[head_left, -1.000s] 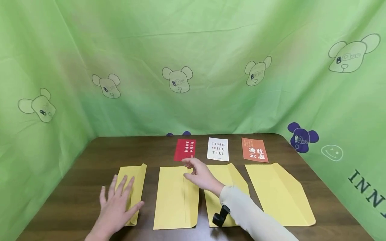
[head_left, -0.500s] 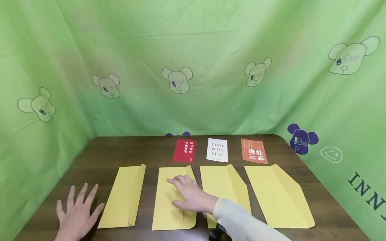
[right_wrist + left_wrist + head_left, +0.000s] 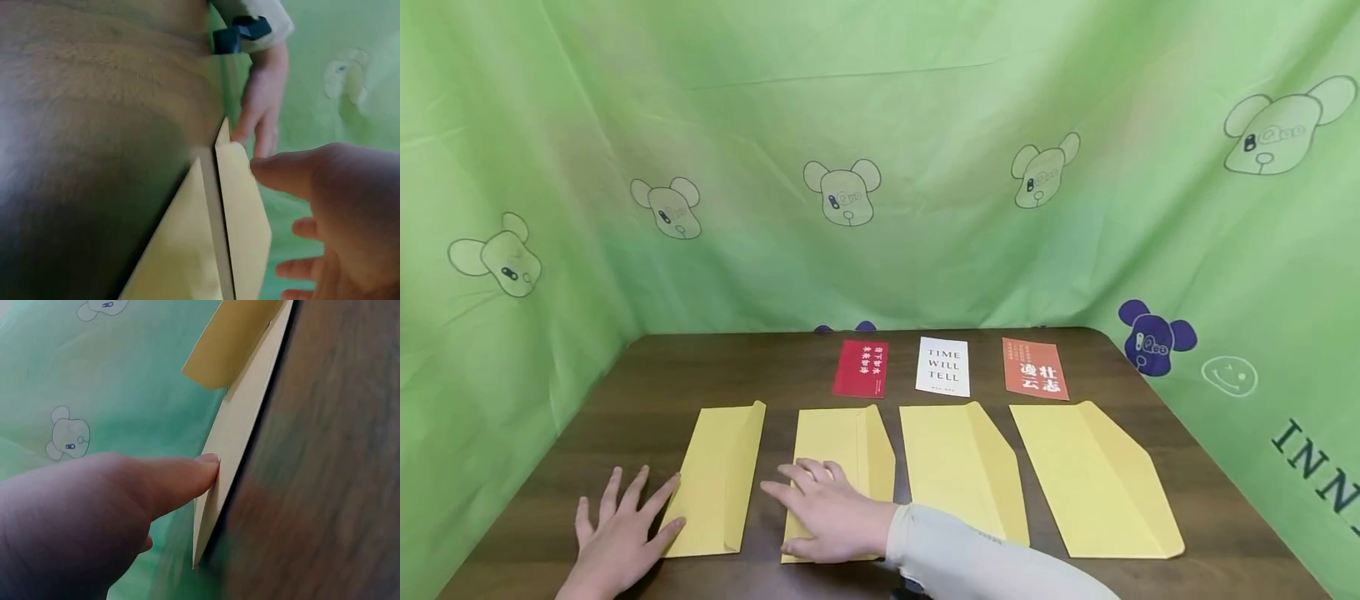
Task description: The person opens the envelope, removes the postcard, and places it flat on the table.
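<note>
In the head view my left hand [image 3: 623, 533] lies with fingers spread at the left edge of the leftmost yellow envelope [image 3: 711, 483]. Its thumb [image 3: 178, 478] touches that envelope's edge in the left wrist view, where a flap [image 3: 231, 347] stands raised. My right hand [image 3: 831, 512] reaches over the lower part of the second yellow envelope [image 3: 823, 429], fingers loosely extended, nothing held. Whether it touches the paper cannot be told. The right wrist view has the right hand [image 3: 344, 206] beside yellow envelopes [image 3: 240, 212], with the left hand [image 3: 265, 100] beyond.
Two more yellow envelopes, a third [image 3: 943, 462] and a fourth [image 3: 1090, 483], lie to the right with flaps unfolded. Behind the row lie a red card [image 3: 860, 369], a white card [image 3: 942, 367] and an orange card [image 3: 1034, 369]. Green printed cloth [image 3: 880, 275] surrounds the dark wooden table [image 3: 662, 383].
My left hand came off the leftmost envelope to the left, then returned to its left edge. My right hand moved left and nearer, from close to the red card to over the second envelope.
</note>
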Available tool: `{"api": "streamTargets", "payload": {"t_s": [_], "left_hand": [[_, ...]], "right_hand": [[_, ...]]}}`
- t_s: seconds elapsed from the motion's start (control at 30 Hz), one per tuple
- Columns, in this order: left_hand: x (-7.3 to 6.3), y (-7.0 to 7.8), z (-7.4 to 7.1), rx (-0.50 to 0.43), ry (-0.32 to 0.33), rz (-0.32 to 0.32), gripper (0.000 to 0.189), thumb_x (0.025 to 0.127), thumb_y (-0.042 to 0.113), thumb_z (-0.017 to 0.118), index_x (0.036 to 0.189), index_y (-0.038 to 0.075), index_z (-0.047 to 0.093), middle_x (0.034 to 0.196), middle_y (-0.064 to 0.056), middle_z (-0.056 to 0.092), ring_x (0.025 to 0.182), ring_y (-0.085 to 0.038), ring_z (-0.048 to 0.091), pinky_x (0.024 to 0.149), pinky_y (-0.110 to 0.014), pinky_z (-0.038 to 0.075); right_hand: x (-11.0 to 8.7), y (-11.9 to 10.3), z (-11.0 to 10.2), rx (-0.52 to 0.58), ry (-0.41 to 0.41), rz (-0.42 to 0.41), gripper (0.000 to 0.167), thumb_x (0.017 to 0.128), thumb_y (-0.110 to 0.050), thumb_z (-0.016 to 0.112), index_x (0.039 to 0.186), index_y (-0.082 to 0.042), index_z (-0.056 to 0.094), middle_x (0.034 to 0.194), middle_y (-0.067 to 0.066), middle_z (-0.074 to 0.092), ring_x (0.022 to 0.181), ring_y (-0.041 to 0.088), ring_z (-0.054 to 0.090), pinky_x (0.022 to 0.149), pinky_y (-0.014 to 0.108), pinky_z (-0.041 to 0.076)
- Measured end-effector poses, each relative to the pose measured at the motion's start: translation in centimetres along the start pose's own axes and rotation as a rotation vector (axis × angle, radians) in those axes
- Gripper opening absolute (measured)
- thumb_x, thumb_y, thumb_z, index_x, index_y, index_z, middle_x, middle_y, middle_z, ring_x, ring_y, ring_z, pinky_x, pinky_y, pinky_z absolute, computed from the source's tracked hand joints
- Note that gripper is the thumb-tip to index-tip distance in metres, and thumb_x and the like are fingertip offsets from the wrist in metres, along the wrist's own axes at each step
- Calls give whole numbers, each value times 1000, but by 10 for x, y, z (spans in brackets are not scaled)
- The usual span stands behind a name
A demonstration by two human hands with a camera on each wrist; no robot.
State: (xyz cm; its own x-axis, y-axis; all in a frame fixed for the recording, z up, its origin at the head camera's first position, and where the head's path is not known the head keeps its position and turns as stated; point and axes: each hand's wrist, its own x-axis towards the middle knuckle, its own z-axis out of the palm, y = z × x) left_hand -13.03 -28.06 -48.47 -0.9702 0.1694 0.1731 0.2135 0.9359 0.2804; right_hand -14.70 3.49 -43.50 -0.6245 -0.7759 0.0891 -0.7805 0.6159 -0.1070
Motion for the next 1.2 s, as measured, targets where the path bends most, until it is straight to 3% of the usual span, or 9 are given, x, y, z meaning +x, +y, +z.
{"api": "streamTargets", "payload": {"t_s": [0.17, 0.4, 0.5, 0.7, 0.93, 1.2], "left_hand": [[1, 1, 2, 8, -17, -15, 56, 96, 52, 58, 138, 15, 60, 151, -34, 27, 140, -58, 7, 97, -83, 1], [-1, 0, 5, 5, -56, -28, 54, 97, 53, 55, 139, 19, 60, 153, -32, 25, 141, -58, 5, 97, -83, 0], [-2, -2, 5, 4, -74, -38, 55, 97, 54, 55, 140, 20, 60, 153, -32, 24, 141, -58, 4, 96, -83, -1], [-3, -2, 5, 10, -86, -53, 55, 97, 53, 54, 140, 20, 59, 153, -32, 24, 140, -59, 5, 96, -83, 0], [2, 2, 3, -18, -90, -54, 56, 98, 54, 52, 142, 19, 57, 155, -32, 21, 140, -59, 2, 95, -84, -1], [3, -2, 2, -38, -99, -48, 58, 99, 55, 50, 144, 18, 55, 155, -31, 19, 142, -58, -4, 95, -84, -3]], "right_hand": [[18, -11, 5, -126, 7, -82, 64, 95, -47, 62, 150, -22, 42, 149, 3, 42, 141, 23, 33, 106, 45, 35], [37, -27, 19, -163, -154, -22, 67, 98, -60, 47, 157, -34, 28, 163, -3, 22, 148, 21, 21, 112, 50, 30], [45, -33, 26, -212, -172, -37, 66, 98, -64, 40, 157, -40, 24, 165, -8, 16, 150, 19, 17, 114, 49, 27], [57, -38, 33, -270, -161, -100, 55, 100, -64, 36, 151, -43, 39, 161, -14, 25, 150, 15, 12, 115, 48, 25], [45, -27, 23, -333, -86, -125, 44, 100, -59, 43, 132, -36, 61, 144, -11, 48, 150, 17, 17, 117, 48, 21], [27, -16, 14, -367, -131, -138, 46, 102, -52, 44, 141, -32, 57, 143, -10, 50, 143, 14, 35, 116, 45, 24]]}}
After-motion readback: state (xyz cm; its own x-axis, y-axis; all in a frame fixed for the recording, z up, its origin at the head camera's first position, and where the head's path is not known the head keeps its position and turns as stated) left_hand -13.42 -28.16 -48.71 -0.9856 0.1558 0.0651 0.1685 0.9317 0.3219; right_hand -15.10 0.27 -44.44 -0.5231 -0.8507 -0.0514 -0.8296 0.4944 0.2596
